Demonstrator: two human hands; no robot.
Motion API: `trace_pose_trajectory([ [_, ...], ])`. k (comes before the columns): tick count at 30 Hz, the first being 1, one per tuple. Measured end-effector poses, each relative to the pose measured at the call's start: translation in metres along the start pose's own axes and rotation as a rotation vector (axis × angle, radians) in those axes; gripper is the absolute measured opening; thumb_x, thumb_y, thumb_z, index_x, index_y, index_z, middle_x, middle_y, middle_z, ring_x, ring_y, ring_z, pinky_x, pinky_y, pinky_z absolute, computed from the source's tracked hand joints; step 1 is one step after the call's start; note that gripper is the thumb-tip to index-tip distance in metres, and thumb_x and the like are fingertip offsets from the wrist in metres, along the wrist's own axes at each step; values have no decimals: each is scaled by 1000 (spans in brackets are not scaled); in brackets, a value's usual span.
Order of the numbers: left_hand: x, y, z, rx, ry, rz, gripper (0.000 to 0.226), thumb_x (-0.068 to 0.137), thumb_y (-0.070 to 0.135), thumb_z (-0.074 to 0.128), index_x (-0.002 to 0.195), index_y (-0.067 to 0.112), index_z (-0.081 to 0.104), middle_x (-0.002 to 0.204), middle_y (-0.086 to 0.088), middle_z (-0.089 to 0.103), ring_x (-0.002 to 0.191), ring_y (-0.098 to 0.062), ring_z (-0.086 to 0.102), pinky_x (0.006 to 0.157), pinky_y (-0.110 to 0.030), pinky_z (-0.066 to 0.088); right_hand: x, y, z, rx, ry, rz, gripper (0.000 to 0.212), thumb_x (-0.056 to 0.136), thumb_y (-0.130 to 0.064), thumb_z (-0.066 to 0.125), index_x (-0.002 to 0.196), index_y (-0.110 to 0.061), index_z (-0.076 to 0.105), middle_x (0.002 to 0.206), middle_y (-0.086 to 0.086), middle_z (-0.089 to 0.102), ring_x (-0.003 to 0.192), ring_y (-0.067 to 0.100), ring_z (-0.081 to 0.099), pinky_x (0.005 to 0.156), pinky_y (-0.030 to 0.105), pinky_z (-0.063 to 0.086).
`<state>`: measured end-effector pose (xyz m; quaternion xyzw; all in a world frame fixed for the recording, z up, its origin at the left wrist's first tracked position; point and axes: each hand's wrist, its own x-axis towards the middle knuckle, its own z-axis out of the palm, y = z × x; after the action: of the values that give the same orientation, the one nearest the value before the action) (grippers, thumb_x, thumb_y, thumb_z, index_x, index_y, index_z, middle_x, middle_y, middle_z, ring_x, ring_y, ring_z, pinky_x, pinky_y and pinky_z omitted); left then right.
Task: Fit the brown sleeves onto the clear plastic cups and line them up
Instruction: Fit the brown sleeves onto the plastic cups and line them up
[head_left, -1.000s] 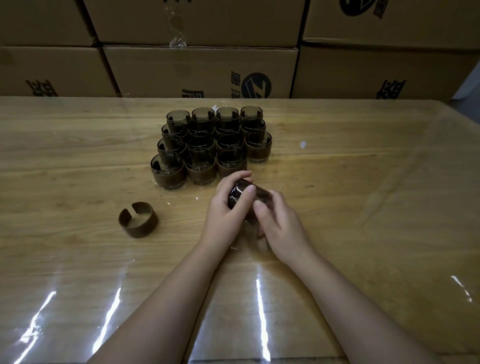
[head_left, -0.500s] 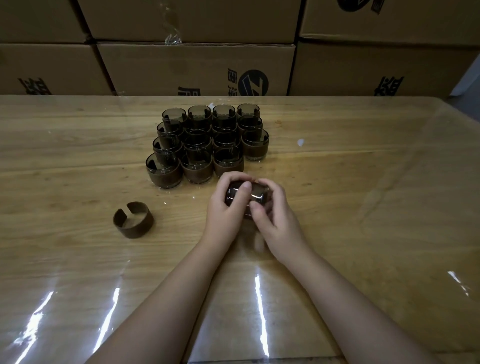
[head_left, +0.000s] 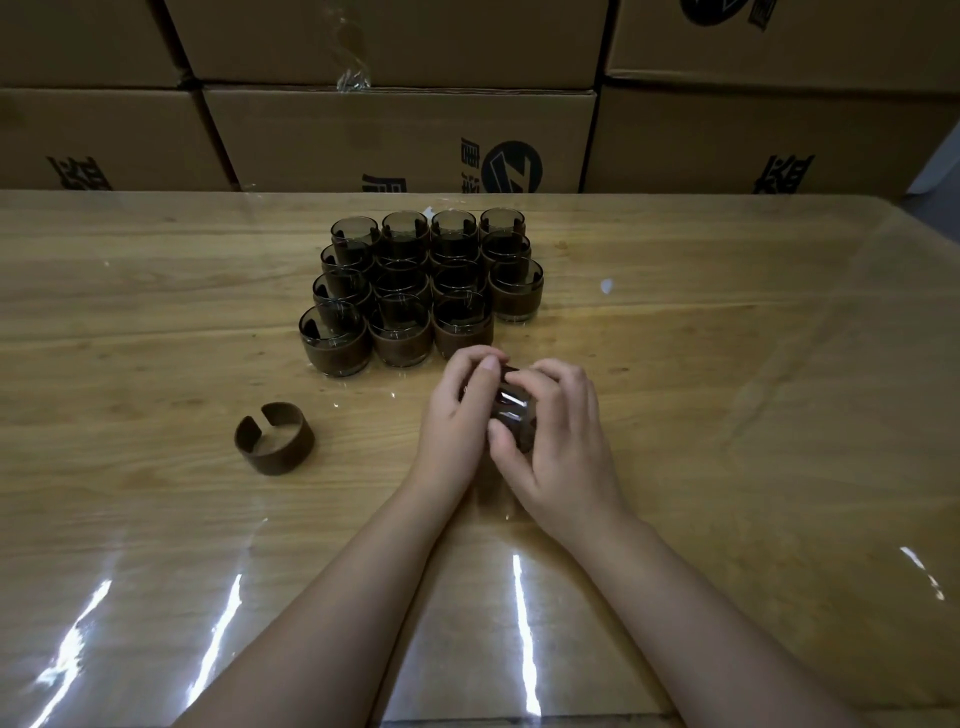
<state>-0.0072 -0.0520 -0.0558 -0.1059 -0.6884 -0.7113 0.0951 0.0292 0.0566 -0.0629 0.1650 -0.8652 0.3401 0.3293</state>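
Both hands, left and right, curl their grip round one cup | finished cups grouped just beyond the grip; spare sleeve left of it on bench

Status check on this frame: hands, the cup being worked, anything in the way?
Left hand and right hand both in grip on one cup, sleeve going on. Finished cups grouped behind. Spare sleeve lies left, apart. Nothing blocking.

Sleeved cups block ahead; loose sleeve left; right side open.
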Motion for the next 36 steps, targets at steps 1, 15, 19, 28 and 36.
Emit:
trace_pose_trajectory([
  [1, -3, -1, 1, 56, -27, 34, 20, 86, 41, 48, 95, 28, 60, 90, 14, 66, 85, 1, 60, 75, -14, 46, 0, 0, 0, 4, 5, 41, 40, 90, -35, 46, 122, -11, 44, 115, 15, 53, 103, 29, 52, 87, 27, 40],
  [15, -14, 13, 6, 534, -77, 489, 44, 87, 29, 51, 115, -3, 61, 108, -14, 53, 98, -30, 55, 85, -38, 47, 14, -5, -9, 1153, -264, 1015, 57, 91, -60, 34, 86, -16, 69, 63, 2, 59, 44, 12, 45, 32, 17, 26],
  [19, -12, 14, 6, 504, -97, 502, 48, 85, 31, 55, 121, 0, 60, 108, -13, 54, 99, -29, 56, 88, -46, 47, 15, -5, -12, 1311, -301, 1042, 56, 95, -56, 33, 81, -21, 75, 73, 3, 64, 52, 13, 45, 37, 18, 22],
  [28, -1, -3, 3, 171, -303, -123, 71, 87, 51, 38, 149, 18, 26, 141, 15, 43, 130, 9, 38, 107, -9, 27, 8, 4, -6, 630, -102, 513, 36, 84, -59, 37, 117, -42, 40, 112, -18, 58, 99, -8, 57, 80, 10, 44],
  [36, -3, 3, 4, 86, -353, -137, 55, 86, 65, 25, 78, 29, 66, 67, 7, 63, 61, -6, 56, 57, -32, 47, 5, 3, -6, 233, -12, 194, 51, 94, -38, 36, 143, -29, 23, 141, 1, 40, 132, 7, 34, 110, 14, 19],
])
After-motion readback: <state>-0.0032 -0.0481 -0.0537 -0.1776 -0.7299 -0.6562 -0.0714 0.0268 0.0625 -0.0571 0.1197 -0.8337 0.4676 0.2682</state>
